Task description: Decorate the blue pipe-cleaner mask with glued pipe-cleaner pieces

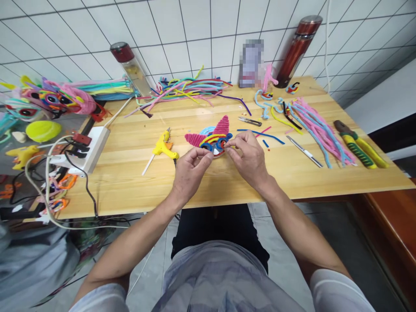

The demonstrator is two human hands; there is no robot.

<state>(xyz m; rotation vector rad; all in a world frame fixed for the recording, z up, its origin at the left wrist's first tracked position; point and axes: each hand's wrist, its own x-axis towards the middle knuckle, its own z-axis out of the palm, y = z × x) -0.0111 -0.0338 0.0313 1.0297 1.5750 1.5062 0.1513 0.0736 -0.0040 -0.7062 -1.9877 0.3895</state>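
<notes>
A small pipe-cleaner face (212, 139) with two magenta ears, yellow and red bands and blue rings round its eyes lies between my hands on the wooden table. My left hand (192, 171) is at its lower left edge, thumb and forefinger pinched together. On the right side of the face, my right hand (249, 157) has its fingertips closed near the blue eye ring. Whatever the fingertips hold is too small to make out. A yellow glue gun (164, 146) lies left of the face, and small snips (249, 121) lie behind my right hand.
Pipe cleaners (191, 90) lie along the back between two flasks (134, 71). To the right are pink and blue stems (316, 125), a craft knife (304, 151) and pliers (357, 145). A power strip (91, 151) with cables stands at left.
</notes>
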